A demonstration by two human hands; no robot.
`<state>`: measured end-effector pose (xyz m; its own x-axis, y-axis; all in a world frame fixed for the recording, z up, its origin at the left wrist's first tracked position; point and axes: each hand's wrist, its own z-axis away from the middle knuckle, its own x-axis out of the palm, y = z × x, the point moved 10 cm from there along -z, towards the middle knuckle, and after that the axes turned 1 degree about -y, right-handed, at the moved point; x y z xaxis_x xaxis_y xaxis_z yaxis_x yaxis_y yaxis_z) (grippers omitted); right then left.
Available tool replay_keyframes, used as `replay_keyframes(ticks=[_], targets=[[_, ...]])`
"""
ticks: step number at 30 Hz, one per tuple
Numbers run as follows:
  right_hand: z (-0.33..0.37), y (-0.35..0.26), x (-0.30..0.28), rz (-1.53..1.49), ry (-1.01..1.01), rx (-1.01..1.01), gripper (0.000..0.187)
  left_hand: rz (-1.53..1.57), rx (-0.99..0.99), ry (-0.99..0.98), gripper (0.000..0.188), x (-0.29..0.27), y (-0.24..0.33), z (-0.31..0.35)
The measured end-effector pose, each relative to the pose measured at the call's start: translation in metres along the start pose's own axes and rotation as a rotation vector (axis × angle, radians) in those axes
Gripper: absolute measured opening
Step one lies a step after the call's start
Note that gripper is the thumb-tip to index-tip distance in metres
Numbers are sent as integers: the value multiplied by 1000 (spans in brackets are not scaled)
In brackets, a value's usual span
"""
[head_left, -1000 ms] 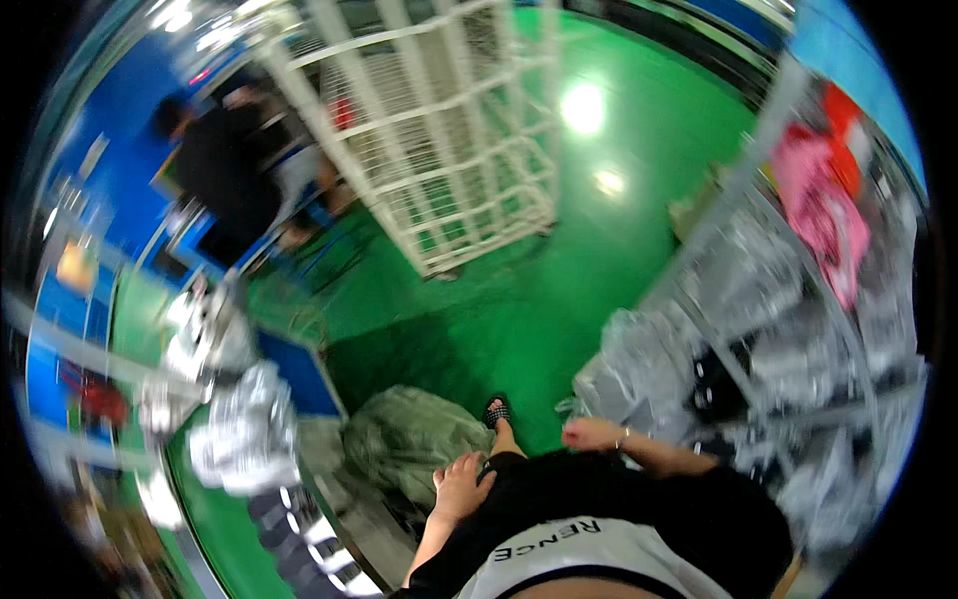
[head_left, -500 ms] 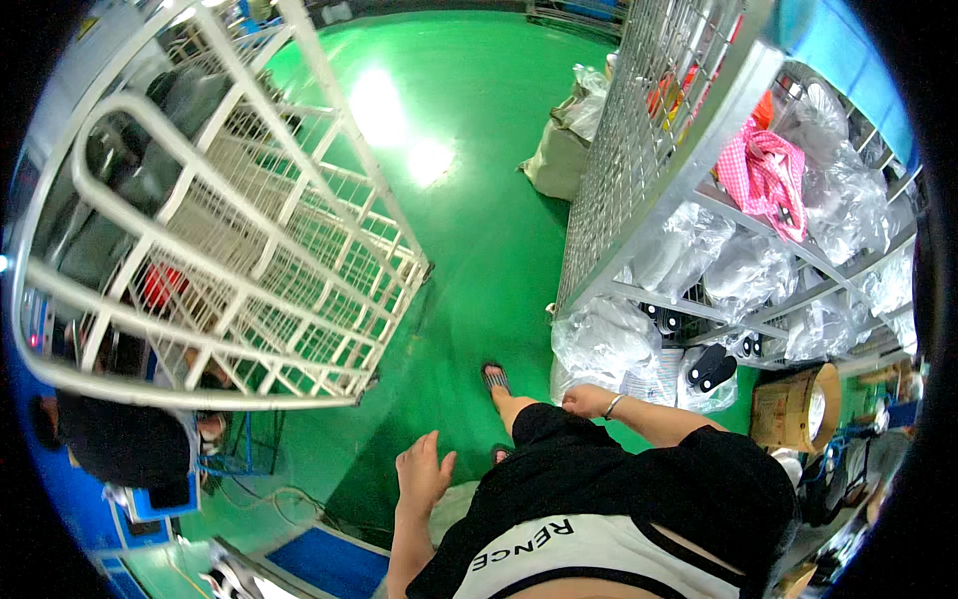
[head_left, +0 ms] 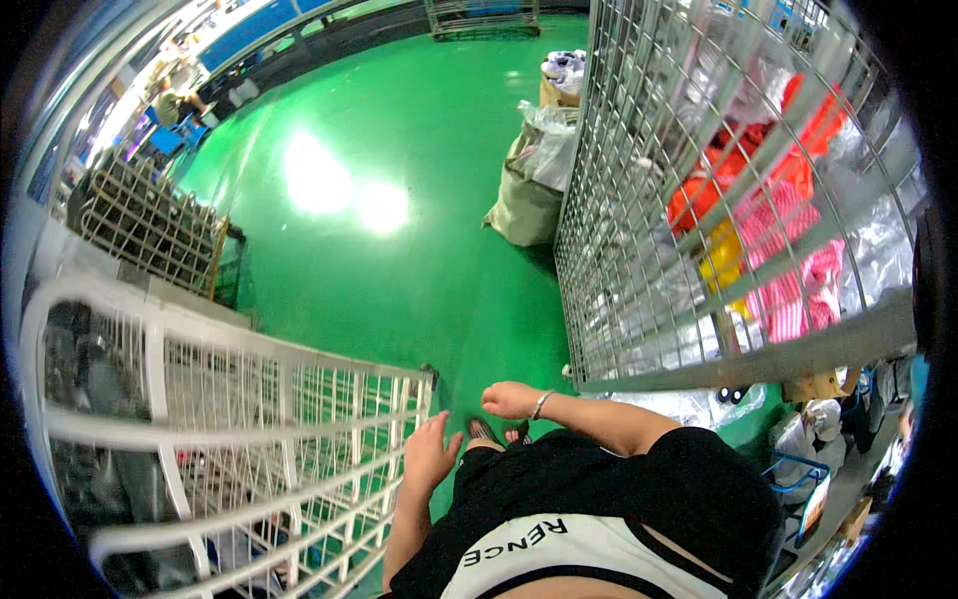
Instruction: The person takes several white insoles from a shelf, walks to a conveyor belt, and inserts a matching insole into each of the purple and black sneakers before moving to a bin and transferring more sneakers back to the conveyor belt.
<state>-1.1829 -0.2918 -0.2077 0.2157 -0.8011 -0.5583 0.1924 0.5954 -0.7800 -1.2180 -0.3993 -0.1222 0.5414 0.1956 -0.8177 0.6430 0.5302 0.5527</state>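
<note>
White wire cart [head_left: 200, 439]: one, at lower left, just beside the left hand. Hands: two, apart from each other. Left hand [head_left: 429, 454] has fingers spread and nothing in its grasp that I can see; it overlaps the cart's near end in my view, so I cannot tell whether they touch. Right hand [head_left: 513, 399] has fingers loosely bent; palm side hidden, so I cannot tell how far open it is or whether it holds anything. One bracelet [head_left: 541, 404] on that wrist. Below the hands, two sandalled feet [head_left: 482, 431] on green floor [head_left: 329, 299]. To the right, one grey mesh rack [head_left: 738, 367]; behind its wires I note pink checked cloth [head_left: 798, 260]. Beyond, one pale green sack [head_left: 527, 205] beside the rack. Far left, one seated person [head_left: 177, 105].
</note>
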Motion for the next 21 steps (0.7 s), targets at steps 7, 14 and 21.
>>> replay_keyframes(ticks=[7, 14, 21], targets=[[-95, 65, -83, -131, 97, 72, 25, 101, -23, -205, 46, 17, -43, -211], [-123, 176, -193, -363, 262, 436, 28, -21, 149, -280, 43, -2, -40, -397], [-121, 326, -281, -967, 640, 846, 23, -59, 186, -450, 40, 19, -51, -570]])
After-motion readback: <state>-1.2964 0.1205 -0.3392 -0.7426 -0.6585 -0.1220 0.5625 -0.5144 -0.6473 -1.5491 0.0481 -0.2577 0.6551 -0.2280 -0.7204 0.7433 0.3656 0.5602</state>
